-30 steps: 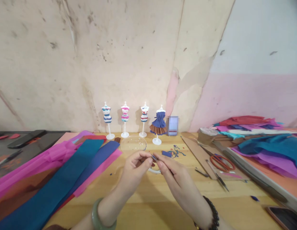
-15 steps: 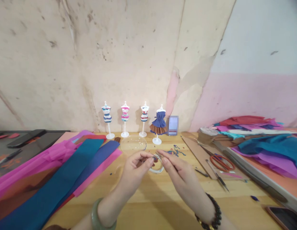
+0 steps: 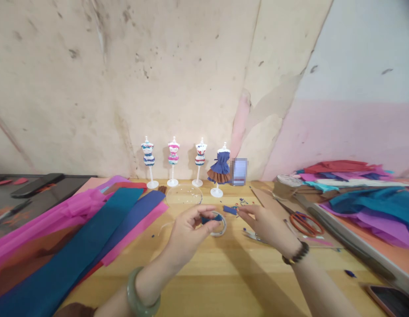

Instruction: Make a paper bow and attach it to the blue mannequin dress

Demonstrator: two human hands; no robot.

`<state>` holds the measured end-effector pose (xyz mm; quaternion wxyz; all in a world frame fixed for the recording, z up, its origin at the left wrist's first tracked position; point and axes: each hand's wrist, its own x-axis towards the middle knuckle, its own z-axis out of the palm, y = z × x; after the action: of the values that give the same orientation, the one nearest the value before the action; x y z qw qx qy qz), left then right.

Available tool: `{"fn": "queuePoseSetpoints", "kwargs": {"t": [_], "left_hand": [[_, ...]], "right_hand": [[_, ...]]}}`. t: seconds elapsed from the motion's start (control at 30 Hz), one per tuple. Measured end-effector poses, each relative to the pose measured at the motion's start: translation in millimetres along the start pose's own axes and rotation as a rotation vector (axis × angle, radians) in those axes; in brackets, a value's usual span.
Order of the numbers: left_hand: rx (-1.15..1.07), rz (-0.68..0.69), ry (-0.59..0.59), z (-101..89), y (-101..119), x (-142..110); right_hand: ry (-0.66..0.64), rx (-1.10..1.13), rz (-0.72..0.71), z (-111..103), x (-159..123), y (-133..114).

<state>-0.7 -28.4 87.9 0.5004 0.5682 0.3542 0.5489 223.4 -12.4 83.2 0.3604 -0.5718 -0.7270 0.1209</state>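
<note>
My left hand (image 3: 193,226) is closed in a pinch around a small teal-blue strip (image 3: 218,218), partly hidden by the fingers. A white ring (image 3: 223,229) shows just beyond the left thumb; I cannot tell whether it is held or lies on the table. To the right, my right hand (image 3: 267,224) has its fingertips together at the end of a small dark blue strip of crepe paper (image 3: 230,210). Under that hand a metal tool like small snips (image 3: 253,236) lies on the wood, its rear covered. Blue scraps (image 3: 245,201) lie just past the right fingers.
Several small dress forms (image 3: 173,160) stand along the wall; one wears a blue and brown dress (image 3: 220,165). A clear round dish (image 3: 184,196) sits before them. Crepe paper strips (image 3: 101,237) lie left. Orange-handled scissors (image 3: 306,223), a jar (image 3: 286,186) and a phone (image 3: 392,299) are right.
My right hand has moved right, away from my left. The metal tool that was near its fingers is now on the table, and a blue strip is at its fingertips.
</note>
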Motion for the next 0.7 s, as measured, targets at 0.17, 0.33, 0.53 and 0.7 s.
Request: {"fn": "queuePoseSetpoints", "kwargs": {"t": [0.17,0.33,0.53,0.7], "left_hand": [[0.181,0.095,-0.063,3.0,3.1,-4.0],[0.342,0.214,-0.143,1.5,0.6,-6.5],[0.376,0.189,-0.203,-1.3,-2.1,-7.5],[0.207,-0.035,-0.186,1.5,-4.0,-2.1]], "right_hand": [[-0.184,0.469,-0.034,-3.7,-15.4,-58.5],[-0.168,0.413,-0.076,3.1,-22.4,-66.7],[-0.178,0.486,0.004,-2.4,-16.7,-59.0],[-0.136,0.556,0.053,-2.3,-14.8,-58.5]]}}
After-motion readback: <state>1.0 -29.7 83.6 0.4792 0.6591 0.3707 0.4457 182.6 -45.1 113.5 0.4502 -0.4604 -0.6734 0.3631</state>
